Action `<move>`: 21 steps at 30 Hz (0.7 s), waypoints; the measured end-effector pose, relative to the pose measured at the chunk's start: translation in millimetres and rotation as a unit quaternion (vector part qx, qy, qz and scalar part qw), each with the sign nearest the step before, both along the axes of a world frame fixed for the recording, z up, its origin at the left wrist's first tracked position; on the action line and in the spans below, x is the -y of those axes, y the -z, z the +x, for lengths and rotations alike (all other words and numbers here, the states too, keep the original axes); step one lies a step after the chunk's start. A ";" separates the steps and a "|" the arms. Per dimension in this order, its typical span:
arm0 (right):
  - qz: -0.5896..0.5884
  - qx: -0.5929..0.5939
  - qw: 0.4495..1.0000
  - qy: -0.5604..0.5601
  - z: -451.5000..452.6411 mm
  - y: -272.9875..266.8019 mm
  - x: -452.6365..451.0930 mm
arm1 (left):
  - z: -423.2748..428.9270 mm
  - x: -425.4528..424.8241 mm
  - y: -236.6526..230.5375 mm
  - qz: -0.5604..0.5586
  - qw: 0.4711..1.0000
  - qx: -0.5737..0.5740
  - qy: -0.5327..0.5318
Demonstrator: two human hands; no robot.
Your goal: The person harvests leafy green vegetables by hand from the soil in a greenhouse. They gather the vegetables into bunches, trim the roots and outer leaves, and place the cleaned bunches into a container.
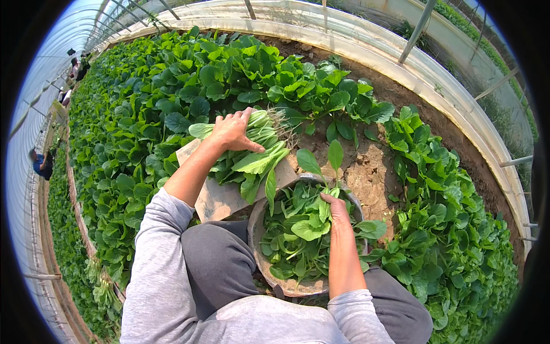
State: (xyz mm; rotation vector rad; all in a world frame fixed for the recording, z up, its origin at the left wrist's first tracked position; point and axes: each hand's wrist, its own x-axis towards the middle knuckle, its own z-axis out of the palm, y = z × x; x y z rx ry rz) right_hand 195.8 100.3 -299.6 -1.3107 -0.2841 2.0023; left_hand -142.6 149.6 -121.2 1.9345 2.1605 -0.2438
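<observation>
My left hand (pixel 232 131) spans a bunch of leafy greens (pixel 262 137), its thumb across the pale stems and its fingers over the far side. The bunch lies on a flat board (pixel 219 200), with its thin roots (pixel 281 122) pointing away to the right. Over a round, worn basin (pixel 296 288), my right hand (pixel 337 208) grips some picked leaves (pixel 324 204) by their stems; a few blades stick up and out past the fingers. Loose green leaves (pixel 292 241) fill much of the basin, which sits between my knees.
Dense rows of growing greens (pixel 142 116) stand ahead and left, with more plants (pixel 447 241) on the right. Bare soil (pixel 369 167) shows beyond the basin. Plastic sheeting (pixel 365 36) and a metal pole (pixel 417 32) edge the plot. A person (pixel 42 164) is far left.
</observation>
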 end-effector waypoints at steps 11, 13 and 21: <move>0.077 -0.054 0.994 0.049 0.5 9.6 -6.5 | 5.4 9.8 2.4 0.007 0.996 -0.037 0.076; 0.088 -0.072 0.993 0.022 -2.1 1.5 -8.0 | 23.1 25.6 7.6 0.032 0.990 -0.112 0.084; 0.090 -0.050 0.995 0.014 2.7 8.1 -4.9 | 15.9 32.4 38.8 0.050 0.993 -0.063 0.086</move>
